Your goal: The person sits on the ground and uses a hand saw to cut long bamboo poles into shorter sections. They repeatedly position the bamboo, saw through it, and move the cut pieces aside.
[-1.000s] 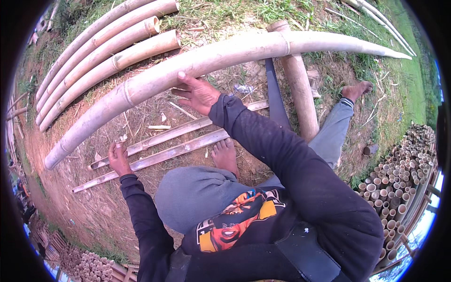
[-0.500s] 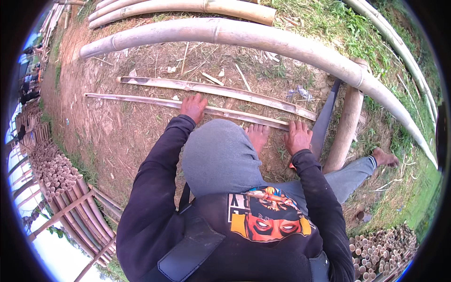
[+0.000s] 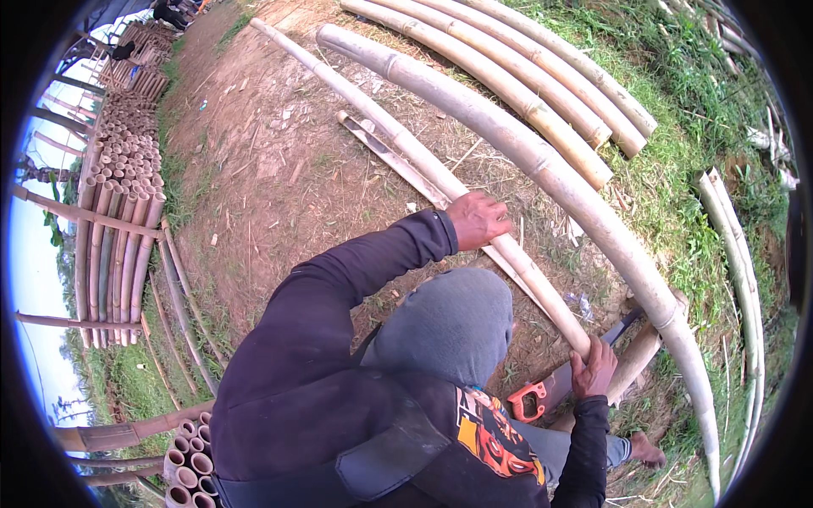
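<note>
A long split bamboo length (image 3: 539, 279), rounded side up, runs slantwise from the far left down to my right hand. My left hand (image 3: 478, 222) is closed over it near its middle. Its near end is in my right hand (image 3: 593, 369), with the fingers wrapped round it. Partly under it, on the ground, lies a second split bamboo half (image 3: 391, 159) with its hollow face showing. Beside my right hand rests a handsaw (image 3: 529, 401) with an orange handle; part of its blade is hidden.
A thick bamboo pole (image 3: 542, 161) arches past on the right, resting across a shorter bamboo piece (image 3: 633, 366). Several poles (image 3: 508, 80) lie farther back on the grass. Stacked bamboo (image 3: 118, 229) stands at the left on a rack.
The view has swung round. Both hands now hold the split bamboo length with its rounded side up; before, they rested on a thin-looking strip beside the other half.
</note>
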The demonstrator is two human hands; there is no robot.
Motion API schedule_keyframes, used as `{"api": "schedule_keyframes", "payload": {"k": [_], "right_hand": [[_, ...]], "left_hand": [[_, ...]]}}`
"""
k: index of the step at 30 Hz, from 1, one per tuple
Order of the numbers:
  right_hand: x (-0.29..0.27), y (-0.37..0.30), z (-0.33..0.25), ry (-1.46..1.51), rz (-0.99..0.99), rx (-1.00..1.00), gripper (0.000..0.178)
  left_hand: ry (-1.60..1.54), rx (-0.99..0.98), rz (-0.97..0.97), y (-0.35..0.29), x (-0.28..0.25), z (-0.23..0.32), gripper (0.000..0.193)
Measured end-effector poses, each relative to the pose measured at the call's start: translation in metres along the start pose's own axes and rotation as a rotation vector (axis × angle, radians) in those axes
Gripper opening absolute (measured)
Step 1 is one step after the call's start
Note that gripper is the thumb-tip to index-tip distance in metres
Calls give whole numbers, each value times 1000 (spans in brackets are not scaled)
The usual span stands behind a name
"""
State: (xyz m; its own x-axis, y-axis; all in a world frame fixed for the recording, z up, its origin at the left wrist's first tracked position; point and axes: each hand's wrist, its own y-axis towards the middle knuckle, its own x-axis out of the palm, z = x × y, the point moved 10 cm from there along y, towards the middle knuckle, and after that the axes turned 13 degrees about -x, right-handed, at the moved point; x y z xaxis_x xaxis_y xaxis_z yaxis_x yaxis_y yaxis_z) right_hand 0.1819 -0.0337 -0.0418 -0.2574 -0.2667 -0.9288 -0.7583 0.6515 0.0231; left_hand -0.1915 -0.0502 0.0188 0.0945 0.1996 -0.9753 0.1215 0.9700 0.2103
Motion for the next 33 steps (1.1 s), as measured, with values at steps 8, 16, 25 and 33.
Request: {"api": "schedule_keyframes", "payload": {"k": [8,16,25,33], "right_hand": [[-91,-66,115,-165,191,162,62],[-136,-117,199,-255,166,263,69],[-139,-121,242,-299,150,277,71],[-145,-140,294,-397,87,395,69]], "left_hand": [[35,263,-6,125,-22,131,42],[-26,350,-170,166,6,214,54],[-44,338,-212,181,35,239,54],[-65,298,-173,194,53,269,39]]}}
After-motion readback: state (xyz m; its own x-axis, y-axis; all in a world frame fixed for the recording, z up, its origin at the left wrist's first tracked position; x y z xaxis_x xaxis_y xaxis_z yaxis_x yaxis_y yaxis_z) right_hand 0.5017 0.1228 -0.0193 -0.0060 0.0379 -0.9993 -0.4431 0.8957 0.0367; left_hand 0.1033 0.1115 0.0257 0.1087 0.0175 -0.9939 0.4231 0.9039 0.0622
